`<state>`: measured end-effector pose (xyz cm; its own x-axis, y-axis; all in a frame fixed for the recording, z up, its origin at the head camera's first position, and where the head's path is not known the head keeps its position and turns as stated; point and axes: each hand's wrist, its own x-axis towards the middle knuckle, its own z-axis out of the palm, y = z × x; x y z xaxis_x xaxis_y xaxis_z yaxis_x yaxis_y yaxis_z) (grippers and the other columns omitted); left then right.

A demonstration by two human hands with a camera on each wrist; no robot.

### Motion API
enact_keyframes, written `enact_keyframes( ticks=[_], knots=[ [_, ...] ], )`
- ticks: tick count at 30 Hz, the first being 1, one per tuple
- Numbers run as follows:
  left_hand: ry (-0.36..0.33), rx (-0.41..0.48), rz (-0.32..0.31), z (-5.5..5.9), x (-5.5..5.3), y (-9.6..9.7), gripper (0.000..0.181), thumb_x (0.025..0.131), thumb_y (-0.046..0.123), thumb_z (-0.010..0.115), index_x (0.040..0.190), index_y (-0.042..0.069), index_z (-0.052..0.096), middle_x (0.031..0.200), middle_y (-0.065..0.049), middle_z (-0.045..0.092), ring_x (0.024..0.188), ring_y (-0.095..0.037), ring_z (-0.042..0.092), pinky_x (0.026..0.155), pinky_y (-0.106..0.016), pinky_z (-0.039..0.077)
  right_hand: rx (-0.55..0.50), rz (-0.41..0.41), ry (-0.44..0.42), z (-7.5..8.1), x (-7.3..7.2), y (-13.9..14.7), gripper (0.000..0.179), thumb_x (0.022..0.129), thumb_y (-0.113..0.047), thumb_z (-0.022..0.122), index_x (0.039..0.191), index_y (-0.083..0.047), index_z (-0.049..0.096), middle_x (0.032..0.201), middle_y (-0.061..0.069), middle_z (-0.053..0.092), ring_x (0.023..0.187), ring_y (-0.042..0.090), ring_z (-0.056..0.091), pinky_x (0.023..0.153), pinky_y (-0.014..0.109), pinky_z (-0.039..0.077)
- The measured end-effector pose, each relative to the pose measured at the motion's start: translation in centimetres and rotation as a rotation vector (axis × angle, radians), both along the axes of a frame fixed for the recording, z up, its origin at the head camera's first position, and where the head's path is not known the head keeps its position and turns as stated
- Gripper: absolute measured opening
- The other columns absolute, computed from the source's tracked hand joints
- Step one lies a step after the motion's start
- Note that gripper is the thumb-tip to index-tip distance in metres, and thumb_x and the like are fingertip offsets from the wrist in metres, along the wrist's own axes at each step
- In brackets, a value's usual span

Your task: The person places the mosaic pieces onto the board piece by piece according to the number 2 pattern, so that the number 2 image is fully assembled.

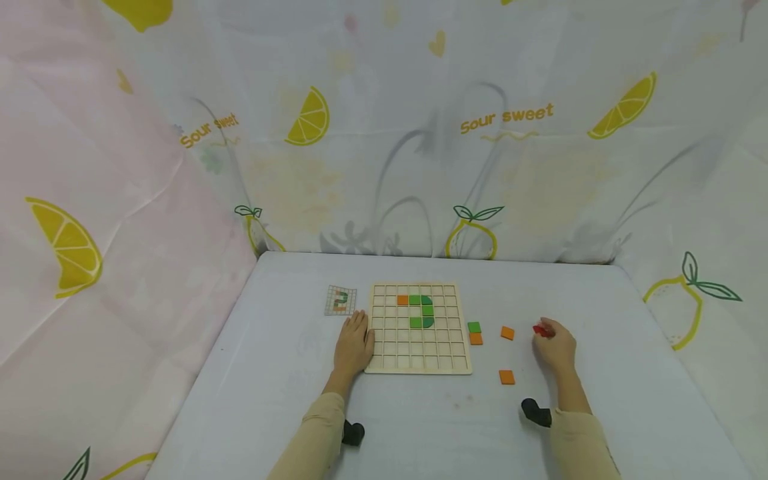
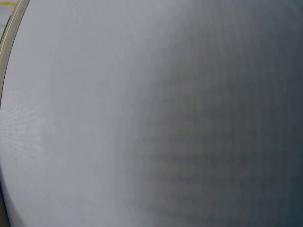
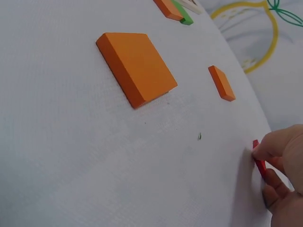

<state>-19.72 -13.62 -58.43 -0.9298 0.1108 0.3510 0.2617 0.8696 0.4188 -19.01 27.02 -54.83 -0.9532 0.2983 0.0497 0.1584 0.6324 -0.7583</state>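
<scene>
A wooden grid board (image 1: 390,360) lies flat on the table with an orange tile and several green tiles in its upper cells. My left hand (image 1: 353,345) rests along the board's left edge, its fingers extended. In the left wrist view only the white tabletop and a sliver of the board's edge (image 2: 12,38) appear. Off to the board's right, my right hand (image 1: 557,343) pinches a red tile (image 3: 260,163) between thumb and fingers, close to the tabletop. The tile's full shape is hidden by the fingers.
A small pattern card (image 1: 340,301) lies left of the board. Right of the board are a green tile (image 1: 474,327) touching an orange tile (image 1: 476,339), and separate orange tiles (image 1: 507,333) nearer my right hand. A printed curtain (image 1: 384,133) stands behind the table.
</scene>
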Motion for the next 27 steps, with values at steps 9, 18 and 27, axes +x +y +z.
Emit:
enact_keyframes(
  ticks=[9,18,27],
  knots=[
    [-0.011,-0.003,-0.003,0.2,0.0,0.0,0.042,0.093,0.016,0.05,0.126,-0.011,0.053,0.135,-0.023,0.049,0.131,-0.035,0.041,0.113,-0.046,0.027,0.054,-0.018,0.131,-0.6,0.3,0.0,0.037,0.081,0.005,0.055,0.116,0.018,0.052,0.107,0.036,0.058,0.101,0.048,0.051,0.091,0.056,0.041],
    [-0.003,-0.007,-0.006,0.1,0.0,0.1,0.043,0.093,0.017,0.049,0.125,-0.011,0.053,0.134,-0.024,0.049,0.13,-0.036,0.041,0.113,-0.047,0.028,0.168,-0.043,0.116,-0.7,0.9,0.2,0.028,0.082,0.001,0.058,0.1,0.022,0.058,0.087,0.036,0.056,0.086,0.046,0.05,0.075,0.055,0.043],
    [0.001,0.003,0.001,0.3,0.1,0.1,0.042,0.093,0.016,0.05,0.124,-0.011,0.053,0.133,-0.024,0.05,0.13,-0.036,0.042,0.112,-0.048,0.029,0.094,0.026,0.015,0.0,1.1,1.1,0.032,0.081,0.003,0.055,0.11,0.016,0.059,0.096,0.031,0.062,0.089,0.04,0.06,0.075,0.038,0.049]
  ],
)
